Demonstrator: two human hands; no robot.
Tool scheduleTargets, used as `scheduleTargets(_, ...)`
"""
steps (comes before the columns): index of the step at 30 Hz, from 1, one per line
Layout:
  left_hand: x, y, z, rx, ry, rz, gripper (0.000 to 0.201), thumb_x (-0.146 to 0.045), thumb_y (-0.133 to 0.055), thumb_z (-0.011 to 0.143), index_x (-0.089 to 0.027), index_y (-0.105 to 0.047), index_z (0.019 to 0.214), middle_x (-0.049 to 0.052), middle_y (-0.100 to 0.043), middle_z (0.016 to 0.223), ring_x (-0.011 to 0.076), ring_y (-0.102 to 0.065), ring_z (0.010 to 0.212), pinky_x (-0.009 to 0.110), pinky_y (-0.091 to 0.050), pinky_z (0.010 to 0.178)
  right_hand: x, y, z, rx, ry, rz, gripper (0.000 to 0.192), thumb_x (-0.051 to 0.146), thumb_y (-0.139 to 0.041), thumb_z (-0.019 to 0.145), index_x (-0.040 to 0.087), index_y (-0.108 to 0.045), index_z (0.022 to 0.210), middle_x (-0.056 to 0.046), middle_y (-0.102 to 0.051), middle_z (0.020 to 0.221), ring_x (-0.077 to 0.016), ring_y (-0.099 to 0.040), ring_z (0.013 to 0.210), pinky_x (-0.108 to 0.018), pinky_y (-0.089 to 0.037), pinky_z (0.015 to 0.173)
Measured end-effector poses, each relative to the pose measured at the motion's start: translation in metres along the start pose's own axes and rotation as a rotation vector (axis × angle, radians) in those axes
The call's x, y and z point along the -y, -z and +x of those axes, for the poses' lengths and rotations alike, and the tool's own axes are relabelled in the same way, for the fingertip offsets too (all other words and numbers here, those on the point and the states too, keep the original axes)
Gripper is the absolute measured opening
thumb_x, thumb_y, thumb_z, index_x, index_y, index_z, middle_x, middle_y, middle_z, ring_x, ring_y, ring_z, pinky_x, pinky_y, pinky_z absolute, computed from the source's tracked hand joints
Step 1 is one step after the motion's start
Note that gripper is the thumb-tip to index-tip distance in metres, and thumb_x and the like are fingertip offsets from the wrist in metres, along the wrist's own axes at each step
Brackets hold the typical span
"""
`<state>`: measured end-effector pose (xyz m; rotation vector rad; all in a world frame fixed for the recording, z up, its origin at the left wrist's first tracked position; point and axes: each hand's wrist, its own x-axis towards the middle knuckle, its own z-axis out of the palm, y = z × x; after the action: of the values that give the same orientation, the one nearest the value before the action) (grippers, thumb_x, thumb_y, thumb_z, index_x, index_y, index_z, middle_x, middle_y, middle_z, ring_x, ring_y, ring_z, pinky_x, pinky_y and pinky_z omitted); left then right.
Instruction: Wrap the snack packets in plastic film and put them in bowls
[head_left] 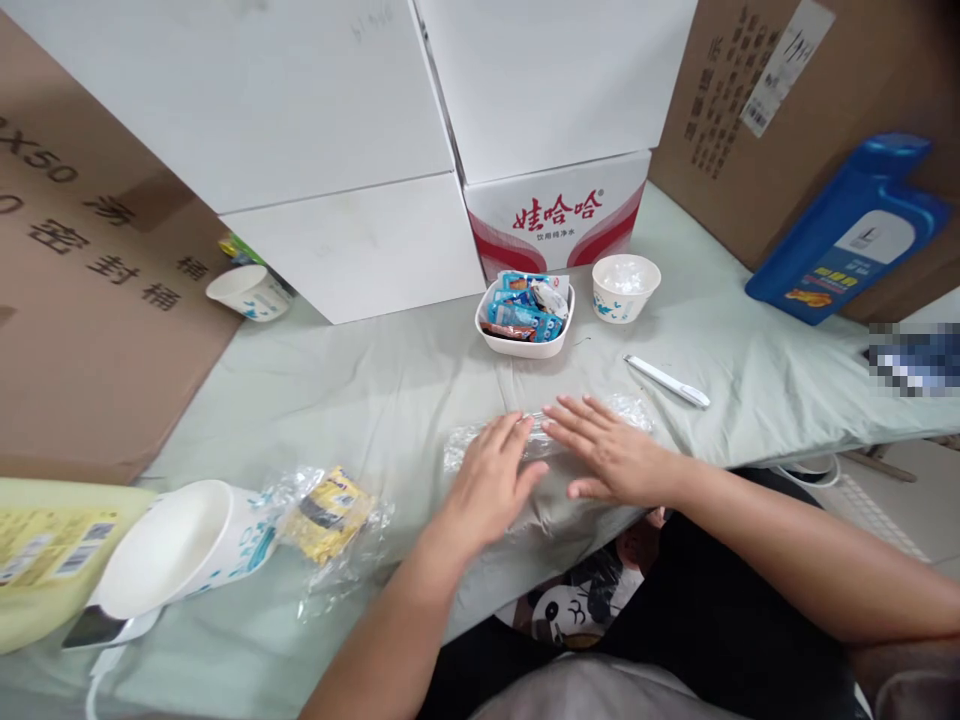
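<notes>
A flat piece of clear, crinkled plastic film [459,447] lies on the cloth-covered worktop [397,375], close to the middle of its near edge. The person's left hand [487,478] and right hand [606,448] are over it, palms down, fingertips pointing toward each other. Each grip is open, fingers stretched out and closed around nothing; from where I stand I can't tell how firmly they press on the film.

Just beyond the right hand, a white cutter [667,381] lies at a slant. Farther from the near edge, a white bowl [525,348] holds mostly blue packets [525,312], and beside it stands a patterned paper cup [622,303] with clear plastic inside.

Left of the hands, a yellow packet [330,515] sits in loose clear wrapping, right by a large paper cup [236,540] tipped on its side. A pale yellow container [56,570] lies past that, in the near left corner. Another paper cup [259,296] leans near the left-hand brown carton [82,330].

White boxes [262,90] are stacked along the far edge, one box [559,215] printed in red. Toward the far right corner, a blue bottle [847,235] stands before another brown carton [720,170].
</notes>
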<state>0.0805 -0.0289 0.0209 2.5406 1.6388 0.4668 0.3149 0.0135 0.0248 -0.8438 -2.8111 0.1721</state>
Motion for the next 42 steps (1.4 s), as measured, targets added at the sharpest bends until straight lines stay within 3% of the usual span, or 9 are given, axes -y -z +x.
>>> scheduleTargets(6, 0.005, -0.027, -0.001, 0.209, 0.045, 0.148, 0.079, -0.062, -0.049, 0.087, -0.020, -0.027, 0.151, 0.014, -0.023, 0.159, 0.0353, -0.014, 0.148, 0.062, -0.015, 0.115, -0.018, -0.019, -0.007, 0.170, -0.186, -0.038, 0.093, 0.072, -0.045, 0.084, 0.007, -0.031, 0.150, -0.022, -0.024, 0.156, -0.0370, -0.017, 0.146, -0.057, -0.018, 0.115)
scheduleTargets(10, 0.009, -0.020, 0.001, 0.146, 0.034, 0.152, 0.072, -0.056, -0.053, 0.088, -0.018, -0.035, 0.147, 0.016, -0.026, 0.157, 0.0359, -0.017, 0.147, 0.062, -0.017, 0.115, -0.036, 0.000, -0.016, 0.141, -0.388, -0.117, 0.071, 0.058, -0.050, 0.089, 0.011, -0.044, 0.142, -0.021, -0.038, 0.150, -0.0369, -0.035, 0.138, -0.053, -0.030, 0.109)
scheduleTargets(16, -0.036, -0.009, -0.003, -0.067, -0.090, -0.073, 0.049, -0.036, -0.052, 0.092, -0.012, -0.048, 0.135, 0.018, -0.052, 0.137, 0.0321, -0.044, 0.130, 0.051, -0.038, 0.108, -0.036, 0.024, -0.018, 0.154, -0.684, 0.064, 0.034, 0.024, -0.054, 0.086, 0.013, -0.059, 0.117, -0.012, -0.069, 0.101, -0.0266, -0.064, 0.094, -0.035, -0.047, 0.081)
scheduleTargets(23, -0.063, -0.035, -0.011, -0.030, -0.165, -0.278, 0.056, -0.036, -0.062, 0.085, -0.015, -0.047, 0.135, 0.015, -0.058, 0.131, 0.0349, -0.045, 0.129, 0.055, -0.040, 0.105, 0.000, 0.052, -0.017, 0.377, -0.311, 0.974, 0.030, 0.038, -0.053, 0.089, 0.018, -0.052, 0.110, 0.002, -0.063, 0.071, -0.0118, -0.056, 0.057, -0.024, -0.043, 0.058)
scheduleTargets(26, -0.061, -0.029, -0.011, -0.013, -0.167, -0.471, 0.026, -0.024, -0.047, 0.092, -0.020, -0.062, 0.114, 0.009, -0.068, 0.113, 0.0287, -0.057, 0.115, 0.049, -0.044, 0.100, -0.003, 0.054, -0.014, 0.235, -0.183, 1.063, 0.050, 0.057, -0.054, 0.086, 0.016, -0.053, 0.115, -0.006, -0.066, 0.090, -0.0168, -0.063, 0.078, -0.030, -0.048, 0.071)
scheduleTargets(30, -0.054, -0.009, -0.007, 0.123, -0.025, -0.912, 0.027, -0.031, -0.039, 0.098, -0.019, -0.061, 0.108, 0.007, -0.069, 0.099, 0.0201, -0.065, 0.092, 0.036, -0.051, 0.085, -0.009, 0.043, -0.008, 0.177, -0.038, 0.997, 0.081, 0.060, -0.071, 0.069, 0.017, -0.046, 0.133, -0.013, -0.058, 0.127, -0.0240, -0.056, 0.111, -0.035, -0.045, 0.091)
scheduleTargets(33, -0.045, -0.003, -0.005, 0.090, 0.090, -1.062, 0.029, -0.042, -0.046, 0.095, -0.019, -0.054, 0.111, 0.007, -0.067, 0.099, 0.0195, -0.064, 0.090, 0.032, -0.051, 0.078, 0.000, 0.031, -0.002, 0.208, -0.184, 0.869, 0.059, 0.044, -0.073, 0.073, 0.016, -0.054, 0.122, -0.006, -0.066, 0.103, -0.0173, -0.060, 0.085, -0.028, -0.047, 0.074)
scheduleTargets(36, -0.035, -0.002, -0.004, 0.010, 0.187, -0.906, 0.034, -0.051, -0.053, 0.089, -0.019, -0.050, 0.099, 0.004, -0.063, 0.086, 0.0181, -0.061, 0.077, 0.030, -0.048, 0.070, 0.008, 0.023, 0.006, 0.122, -0.359, 0.759, 0.016, 0.030, -0.065, 0.079, 0.017, -0.061, 0.088, 0.002, -0.058, 0.070, -0.0116, -0.051, 0.061, -0.024, -0.040, 0.058)
scheduleTargets(42, -0.027, 0.001, -0.003, 0.015, 0.291, -0.779, 0.037, -0.056, -0.047, 0.089, -0.021, -0.041, 0.099, 0.000, -0.059, 0.077, 0.0159, -0.057, 0.065, 0.028, -0.043, 0.062, 0.001, 0.004, 0.035, -0.097, -0.427, 0.880, 0.017, 0.031, -0.059, 0.082, 0.018, -0.060, 0.092, 0.004, -0.054, 0.066, -0.0115, -0.050, 0.061, -0.023, -0.040, 0.058)
